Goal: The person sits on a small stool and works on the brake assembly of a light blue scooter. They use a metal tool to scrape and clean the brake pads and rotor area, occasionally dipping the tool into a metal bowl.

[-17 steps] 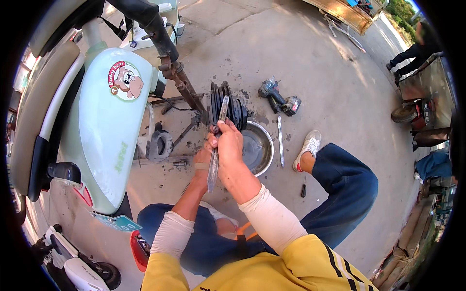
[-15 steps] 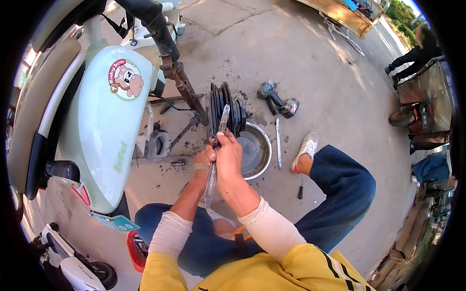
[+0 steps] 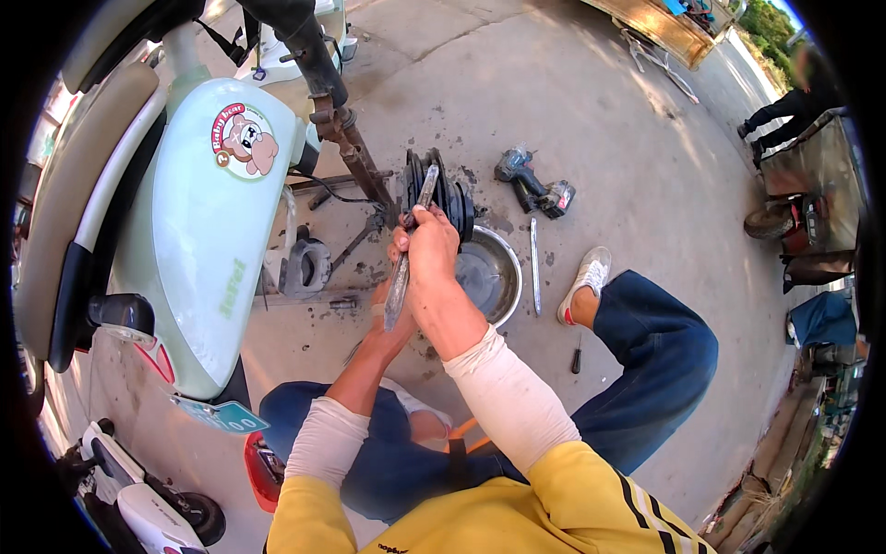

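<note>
My right hand [image 3: 434, 242] is closed around a flat metal tyre lever [image 3: 398, 291]. The lever's far end overlaps the ribbed black rim of a small wheel [image 3: 459, 205], and its near end points back over my left wrist. My left hand [image 3: 382, 297] lies lower and to the left, partly behind the lever and my right hand; its fingers are hidden. Under the wheel's near side is a round metal basin [image 3: 511, 279]. A second metal lever [image 3: 535, 268] lies on the ground to the right of the basin.
A cordless impact driver [image 3: 535, 185] and a screwdriver [image 3: 577, 358] lie on the concrete. The pale green scooter [image 3: 208, 231] stands close on my left, with its dark fork tube [image 3: 346, 148] beyond. A cart [image 3: 812, 203] and a person [image 3: 798, 106] are at the far right.
The tyre lever and my right hand have shifted away from me, farther over the wheel. My left hand stays close behind. The view has tilted slightly.
</note>
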A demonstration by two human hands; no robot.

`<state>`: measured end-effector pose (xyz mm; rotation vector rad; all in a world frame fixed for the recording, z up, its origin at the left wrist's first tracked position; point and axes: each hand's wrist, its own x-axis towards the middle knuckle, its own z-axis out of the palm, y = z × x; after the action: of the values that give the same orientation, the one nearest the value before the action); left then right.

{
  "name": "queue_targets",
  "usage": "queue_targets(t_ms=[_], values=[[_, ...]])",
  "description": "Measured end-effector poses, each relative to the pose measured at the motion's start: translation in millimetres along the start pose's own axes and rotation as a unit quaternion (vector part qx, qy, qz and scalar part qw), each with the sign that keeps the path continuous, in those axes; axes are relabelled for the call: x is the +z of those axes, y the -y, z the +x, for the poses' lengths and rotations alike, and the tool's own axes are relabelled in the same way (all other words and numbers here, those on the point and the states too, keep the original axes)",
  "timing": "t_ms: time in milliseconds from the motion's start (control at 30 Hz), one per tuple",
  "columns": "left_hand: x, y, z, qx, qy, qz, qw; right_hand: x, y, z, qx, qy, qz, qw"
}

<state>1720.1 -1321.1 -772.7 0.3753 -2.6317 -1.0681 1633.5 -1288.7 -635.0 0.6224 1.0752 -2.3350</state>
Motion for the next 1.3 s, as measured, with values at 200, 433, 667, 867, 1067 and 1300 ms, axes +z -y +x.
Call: queue_targets(t_ms=[200,433,667,867,1067,1300], values=[[-30.5,-30.1,11.6,-0.056,0.097,0.031,0.993,-85.2,-4.6,-54.3,-0.016,0.053,-0.119,0.991],[-24.4,-30.7,13.7,-0.064,0.055,0.065,0.994,-136.9,-12.5,-80.6,-0.003,0.06,-0.227,0.972],[-18.6,-24.4,16.2,-0.04,0.041,0.042,0.997,-137.3,-36.7,-68.9,-0.04,0.064,-0.205,0.976],[-27.2,-27.8,22.1,-0.018,-0.006,-0.02,1.0,-106.6,-41.2,-57.0,-0.05,0.053,-0.151,0.986],[-23.5,-30.3,27.3,-0.01,-0.04,-0.051,0.998,-105.6,-33.6,-50.8,-0.079,0.08,-0.192,0.975],[-23.1,-25.9,32.4,-0.039,-0.032,-0.066,0.997,-127.3,-31.4,-39.2,-0.077,0.092,-0.244,0.962]])
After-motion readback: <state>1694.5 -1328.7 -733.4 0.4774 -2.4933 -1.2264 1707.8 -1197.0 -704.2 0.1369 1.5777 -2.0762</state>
